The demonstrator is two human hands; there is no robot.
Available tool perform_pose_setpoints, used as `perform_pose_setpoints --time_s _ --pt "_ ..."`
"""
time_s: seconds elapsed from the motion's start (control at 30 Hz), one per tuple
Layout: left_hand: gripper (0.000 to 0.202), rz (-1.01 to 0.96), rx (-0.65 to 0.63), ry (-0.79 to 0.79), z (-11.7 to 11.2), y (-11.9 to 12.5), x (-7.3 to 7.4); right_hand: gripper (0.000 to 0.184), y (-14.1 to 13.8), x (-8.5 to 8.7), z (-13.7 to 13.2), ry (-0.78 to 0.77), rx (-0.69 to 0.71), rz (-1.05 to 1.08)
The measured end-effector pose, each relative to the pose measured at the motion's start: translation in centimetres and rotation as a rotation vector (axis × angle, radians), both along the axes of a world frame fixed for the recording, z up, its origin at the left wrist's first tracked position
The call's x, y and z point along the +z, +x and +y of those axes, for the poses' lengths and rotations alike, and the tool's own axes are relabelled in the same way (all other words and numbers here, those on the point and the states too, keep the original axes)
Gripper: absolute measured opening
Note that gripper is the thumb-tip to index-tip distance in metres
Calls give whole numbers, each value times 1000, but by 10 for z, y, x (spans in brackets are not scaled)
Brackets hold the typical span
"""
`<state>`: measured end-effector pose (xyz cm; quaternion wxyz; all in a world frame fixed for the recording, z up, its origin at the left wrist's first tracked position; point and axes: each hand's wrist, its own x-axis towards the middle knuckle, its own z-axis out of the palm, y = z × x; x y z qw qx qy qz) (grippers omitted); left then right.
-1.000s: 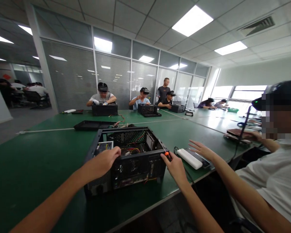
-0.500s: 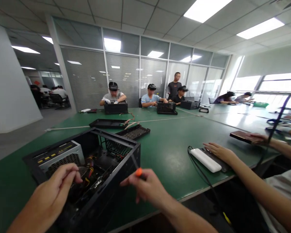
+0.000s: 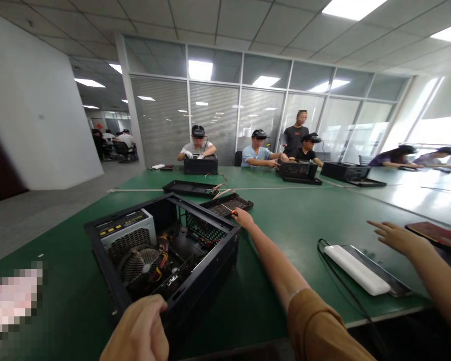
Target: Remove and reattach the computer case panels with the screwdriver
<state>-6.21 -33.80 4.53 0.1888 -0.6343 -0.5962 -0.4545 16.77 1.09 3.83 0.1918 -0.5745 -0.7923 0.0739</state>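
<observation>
- Gripping the near rim of the open computer case, my left hand is curled shut on it; the case sits on the green table.
- My right hand is closed around an orange-tipped screwdriver, extended beside the case's far corner.
- A co-worker's hand hovers above a white power bank.

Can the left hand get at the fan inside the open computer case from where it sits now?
Probably yes. The left hand rests at the near edge of the computer case, whose top is open, and the fan lies just beyond that wall with only loose cables beside it.
</observation>
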Motion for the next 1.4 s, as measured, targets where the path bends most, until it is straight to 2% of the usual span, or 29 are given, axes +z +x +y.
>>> perform_pose_setpoints --time_s 0.1,0.27,0.4,0.5,0.67,0.77,0.9,1.0,1.07,1.17,1.23,1.3,1.4 --pt "34 -61 96 2 4 -13 12 31 3 -6 5 3 25 -92" --pt "16 -113 324 -2 13 -72 24 51 9 -1 7 20 -16 -194" --pt "20 -108 438 18 29 -120 28 39 16 7 0 14 -43 -239" --pt "20 -74 477 56 42 -153 29 26 23 13 -16 34 -48 -244" --pt "19 25 522 52 70 -198 29 26 29 11 -62 30 0 -251" --pt "19 81 561 42 93 -216 29 25 21 5 -94 -13 57 -272" --pt "23 83 582 27 116 -215 37 29 -6 3 -134 -43 156 -327" --pt "24 81 441 4 119 -188 46 30 -24 4 -159 -47 230 -370" --pt "25 95 330 -35 121 -164 50 28 -30 4 -171 -44 232 -364" --pt "29 91 322 -100 127 -139 49 27 -32 5 -184 -29 219 -348" --pt "32 26 387 -60 134 -138 45 26 -32 5 -194 -16 223 -347" --pt "31 -85 408 8 140 -148 41 24 -33 4 -205 -12 240 -350" --pt "22 -235 327 12 146 -173 41 24 -40 0 -225 -24 305 -319"
